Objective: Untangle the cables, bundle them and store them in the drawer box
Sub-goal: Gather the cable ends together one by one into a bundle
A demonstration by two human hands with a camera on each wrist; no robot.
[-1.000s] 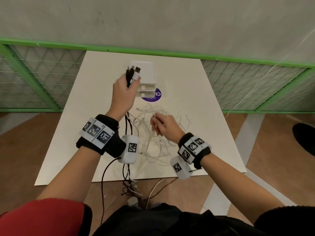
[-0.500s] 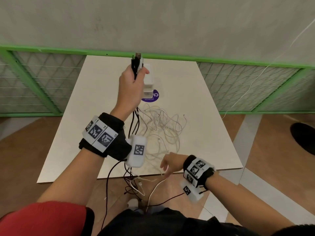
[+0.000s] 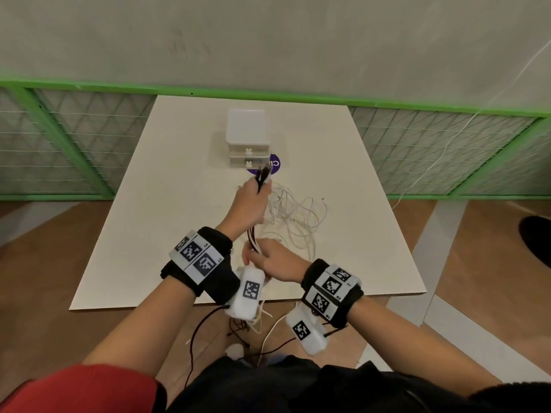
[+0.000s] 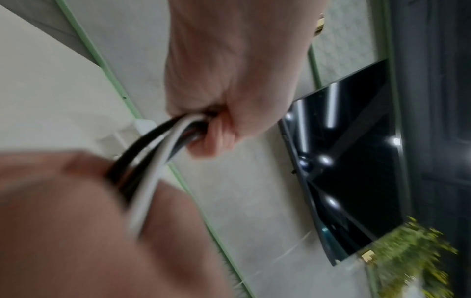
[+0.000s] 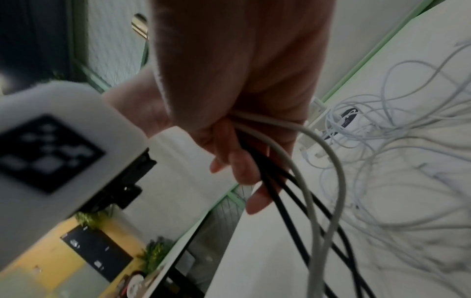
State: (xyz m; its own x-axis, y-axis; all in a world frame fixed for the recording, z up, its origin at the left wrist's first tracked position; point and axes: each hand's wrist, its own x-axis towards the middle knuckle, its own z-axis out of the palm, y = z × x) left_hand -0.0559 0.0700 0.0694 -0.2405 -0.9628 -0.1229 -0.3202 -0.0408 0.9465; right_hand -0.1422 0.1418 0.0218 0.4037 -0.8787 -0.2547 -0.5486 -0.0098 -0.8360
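My left hand (image 3: 257, 194) grips a bunch of black and white cables (image 3: 254, 237) just below their plugs (image 3: 264, 176), which stick up in front of the white drawer box (image 3: 248, 135). Both drawers look closed. Lower down, near the table's front, my right hand (image 3: 258, 259) has its fingers curled round the same bunch. In the right wrist view the fingers (image 5: 244, 169) hold the black and white strands (image 5: 303, 193). The left wrist view shows my left fist (image 4: 224, 113) closed on the cables (image 4: 163, 141). A loose tangle of thin white cables (image 3: 293, 217) lies on the table to the right.
The white table (image 3: 167, 204) stands against a green mesh fence (image 3: 74, 138). A purple round sticker (image 3: 275, 166) lies by the box. The held cables' ends dangle over the table's front edge to the floor (image 3: 253, 323). A dark shoe (image 3: 536, 236) shows at far right.
My left hand has come down and toward me from high in front of the box. My right hand rose from the table's front edge and took hold of the bunch below the left hand.
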